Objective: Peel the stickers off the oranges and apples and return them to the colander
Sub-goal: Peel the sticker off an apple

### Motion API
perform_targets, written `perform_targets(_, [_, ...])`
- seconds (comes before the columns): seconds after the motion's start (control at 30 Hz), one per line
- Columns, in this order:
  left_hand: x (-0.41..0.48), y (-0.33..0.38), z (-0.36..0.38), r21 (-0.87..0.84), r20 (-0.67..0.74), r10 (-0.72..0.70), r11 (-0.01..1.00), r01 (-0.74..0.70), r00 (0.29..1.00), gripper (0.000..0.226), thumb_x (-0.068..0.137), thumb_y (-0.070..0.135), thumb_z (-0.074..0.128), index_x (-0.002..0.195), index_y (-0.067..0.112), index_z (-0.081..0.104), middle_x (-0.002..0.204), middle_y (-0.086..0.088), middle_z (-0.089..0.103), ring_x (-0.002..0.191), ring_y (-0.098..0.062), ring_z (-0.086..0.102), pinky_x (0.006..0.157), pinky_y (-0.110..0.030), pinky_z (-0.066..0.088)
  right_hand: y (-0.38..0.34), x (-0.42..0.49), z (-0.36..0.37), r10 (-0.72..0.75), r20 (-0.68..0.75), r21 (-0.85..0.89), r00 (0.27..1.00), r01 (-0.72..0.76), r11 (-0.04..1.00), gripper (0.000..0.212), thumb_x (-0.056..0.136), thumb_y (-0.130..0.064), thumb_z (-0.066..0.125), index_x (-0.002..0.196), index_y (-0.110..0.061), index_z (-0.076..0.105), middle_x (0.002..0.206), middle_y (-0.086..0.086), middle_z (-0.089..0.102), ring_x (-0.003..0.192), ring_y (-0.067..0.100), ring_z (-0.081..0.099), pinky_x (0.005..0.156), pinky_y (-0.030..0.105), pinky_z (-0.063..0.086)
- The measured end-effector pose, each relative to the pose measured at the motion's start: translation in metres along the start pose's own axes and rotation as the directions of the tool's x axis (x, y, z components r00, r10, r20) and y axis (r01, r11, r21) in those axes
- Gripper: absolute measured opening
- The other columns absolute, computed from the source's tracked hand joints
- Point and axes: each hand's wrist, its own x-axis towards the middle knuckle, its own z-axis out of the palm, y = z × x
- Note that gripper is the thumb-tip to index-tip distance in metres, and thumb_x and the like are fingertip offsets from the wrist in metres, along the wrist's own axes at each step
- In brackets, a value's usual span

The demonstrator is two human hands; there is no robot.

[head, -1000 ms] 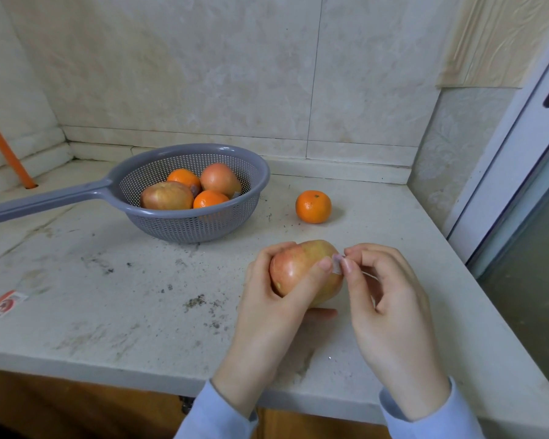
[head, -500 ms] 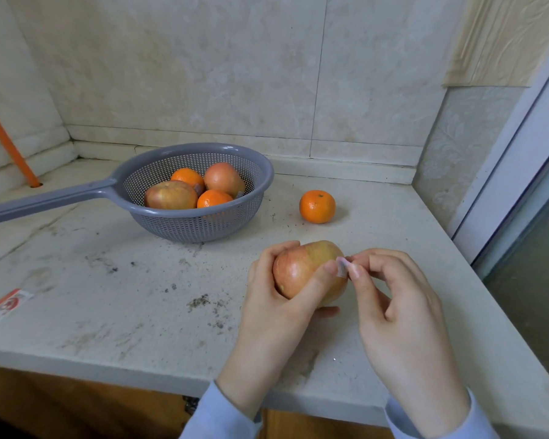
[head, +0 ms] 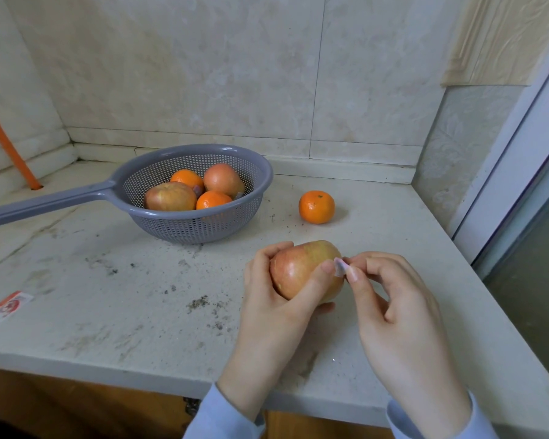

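Apple (head: 301, 270), reddish-yellow, sits above the counter (head: 108, 312) near its front edge, right of middle. Left hand (head: 276, 312) grips it, fingers curled round the far side and thumb across the front. The apple's long axis runs roughly upright and leans a little right. Cannot tell where the stem end is.

Right hand (head: 393, 305) is just beside the apple on its right, with thumb and forefinger pinching a small pale sticker (head: 339, 268). The sticker stands out from the apple's right side at the left thumb tip. Cannot tell if one end is stuck to the skin. Light blue sleeves (head: 222, 416) cover both wrists at the front edge.

A red-and-white packet (head: 7, 307) lies flat at the counter's left edge. Dark crumbs are scattered mid-counter.

One loose orange (head: 316, 206) rests on the counter past the hands, stem spot up, apart from the colander and to its right.

The grey colander (head: 187, 229) stands upright toward the back of the counter, left of middle. Its long handle (head: 45, 202) points to the left edge. It holds four fruits, touching:
- a near-left apple (head: 170, 196)
- a far-right apple (head: 222, 179)
- a near orange (head: 213, 199)
- a far orange (head: 186, 179)

Count:
- apples: three (one in hand, two in the colander)
- oranges: three (two in the colander, one loose)
- colander: one
- sticker: one in hand

An orange hose (head: 4, 137) slants down to the far left corner.
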Motion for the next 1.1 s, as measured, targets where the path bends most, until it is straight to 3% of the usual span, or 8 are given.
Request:
perform_targets(0.17, [0.003, -0.003, -0.001, -0.05, 0.0, -0.02, 0.999, 0.02, 1.0, 0.061, 0.051, 0.049, 0.083, 0.104, 0.028, 0.062, 0.124, -0.009, 0.056, 0.106, -0.026, 0.067, 0.062, -0.033, 0.061, -0.001, 0.0, 0.005, -0.024, -0.036, 0.097, 0.999, 0.027, 0.995, 0.016, 0.089, -0.028, 0.055, 0.09, -0.014, 0.063, 0.098, -0.006, 0.062, 0.096, 0.0, 0.061, 0.077, 0.002, 0.044])
perform_targets(0.3, [0.003, -0.002, -0.002, -0.059, -0.029, -0.008, 0.998, 0.007, 1.0, 0.063, 0.051, 0.05, 0.082, 0.105, 0.026, 0.061, 0.12, -0.008, 0.061, 0.104, -0.022, 0.067, 0.061, -0.03, 0.061, 0.0, -0.007, 0.016, -0.042, -0.045, 0.191, 0.998, 0.05, 0.98, 0.028, 0.088, -0.031, 0.05, 0.107, -0.012, 0.056, 0.11, 0.002, 0.061, 0.107, -0.001, 0.06, 0.086, 0.007, 0.045])
perform_targets(0.43, [0.002, -0.001, -0.002, -0.08, -0.032, -0.011, 0.997, 0.009, 0.999, 0.063, 0.051, 0.05, 0.081, 0.105, 0.024, 0.062, 0.116, -0.007, 0.065, 0.101, -0.02, 0.069, 0.061, -0.028, 0.06, -0.001, -0.01, 0.02, 0.03, -0.057, 0.267, 0.998, -0.014, 0.964, 0.035, 0.088, -0.024, 0.057, 0.121, -0.016, 0.049, 0.116, -0.003, 0.06, 0.109, -0.004, 0.059, 0.085, 0.004, 0.044])
perform_targets(0.57, [0.001, 0.0, -0.003, -0.115, -0.017, -0.025, 0.993, 0.023, 1.0, 0.062, 0.053, 0.049, 0.081, 0.105, 0.022, 0.062, 0.115, -0.008, 0.065, 0.1, -0.022, 0.07, 0.063, -0.033, 0.061, -0.004, -0.007, 0.019, 0.054, -0.062, 0.275, 0.997, -0.035, 0.961, 0.022, 0.085, -0.016, 0.056, 0.104, -0.01, 0.063, 0.112, 0.006, 0.059, 0.105, -0.002, 0.058, 0.082, 0.0, 0.042])
perform_targets(0.77, [0.001, 0.002, -0.002, -0.115, -0.019, -0.03, 0.993, 0.027, 0.999, 0.063, 0.053, 0.048, 0.081, 0.105, 0.019, 0.062, 0.118, -0.01, 0.063, 0.099, -0.023, 0.07, 0.064, -0.037, 0.061, -0.003, -0.005, 0.016, 0.14, -0.065, 0.294, 0.988, -0.115, 0.949, 0.003, 0.086, -0.01, 0.068, 0.09, -0.008, 0.068, 0.106, 0.001, 0.061, 0.101, -0.008, 0.057, 0.078, 0.0, 0.042])
perform_targets(0.87, [0.001, 0.001, -0.002, -0.11, -0.018, -0.034, 0.993, 0.032, 0.999, 0.061, 0.053, 0.048, 0.082, 0.105, 0.02, 0.062, 0.118, -0.01, 0.063, 0.099, -0.023, 0.071, 0.064, -0.036, 0.061, -0.004, -0.002, 0.016, 0.173, -0.034, 0.325, 0.984, -0.153, 0.933, 0.007, 0.087, -0.004, 0.063, 0.09, -0.005, 0.07, 0.106, 0.003, 0.062, 0.097, -0.012, 0.057, 0.075, -0.002, 0.041])
perform_targets(1.1, [-0.001, 0.004, -0.002, -0.077, -0.005, -0.014, 0.997, 0.014, 1.0, 0.058, 0.059, 0.046, 0.085, 0.106, 0.022, 0.061, 0.121, -0.009, 0.059, 0.102, -0.02, 0.067, 0.059, -0.025, 0.059, -0.003, 0.0, 0.015, 0.183, 0.003, 0.255, 0.983, -0.178, 0.95, 0.014, 0.091, -0.013, 0.057, 0.092, -0.008, 0.07, 0.107, -0.007, 0.06, 0.098, -0.013, 0.055, 0.077, -0.001, 0.041])
